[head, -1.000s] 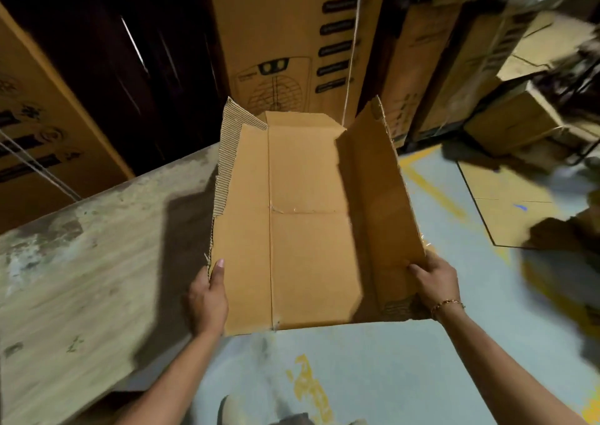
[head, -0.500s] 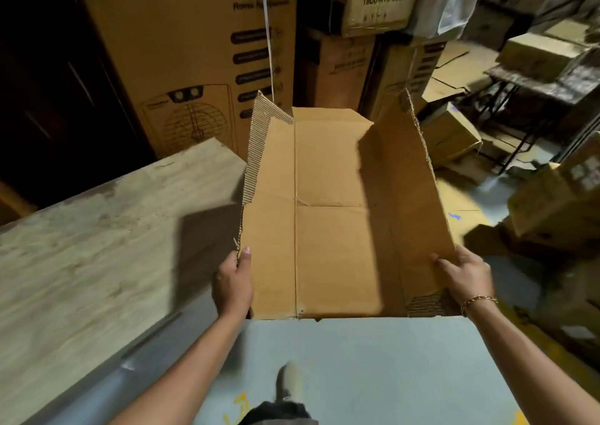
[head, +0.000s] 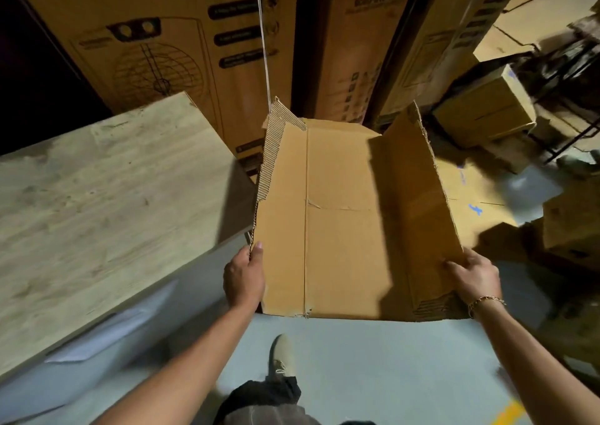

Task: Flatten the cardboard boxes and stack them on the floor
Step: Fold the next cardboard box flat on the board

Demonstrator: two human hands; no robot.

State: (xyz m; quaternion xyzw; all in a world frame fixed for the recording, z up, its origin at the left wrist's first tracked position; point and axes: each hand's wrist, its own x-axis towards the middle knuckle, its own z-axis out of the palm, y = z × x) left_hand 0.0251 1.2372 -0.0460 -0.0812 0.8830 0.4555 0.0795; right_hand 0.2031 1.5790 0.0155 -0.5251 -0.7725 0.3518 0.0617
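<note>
A brown cardboard box (head: 344, 223), opened out with its inside facing me, hangs in the air in front of me above the floor. Its left edge is torn and shows the corrugation. Its right panel still stands up at an angle. My left hand (head: 244, 275) grips the near left edge, thumb on the inner face. My right hand (head: 474, 278) holds the near right panel, thumb inside and fingers behind. A flattened sheet of cardboard (head: 470, 203) lies on the floor beyond the box, to the right.
A wooden table (head: 97, 203) stands close on the left. Tall printed cartons (head: 181, 47) stand ahead. Smaller boxes (head: 483, 116) pile up at the right, with another (head: 571, 226) on the floor. Grey floor (head: 373, 369) and my shoe (head: 281, 356) lie below.
I have stepped forward and to the right with the box held in both hands. The table has slid to the left in view, and the floor cardboard now lies just beyond the box.
</note>
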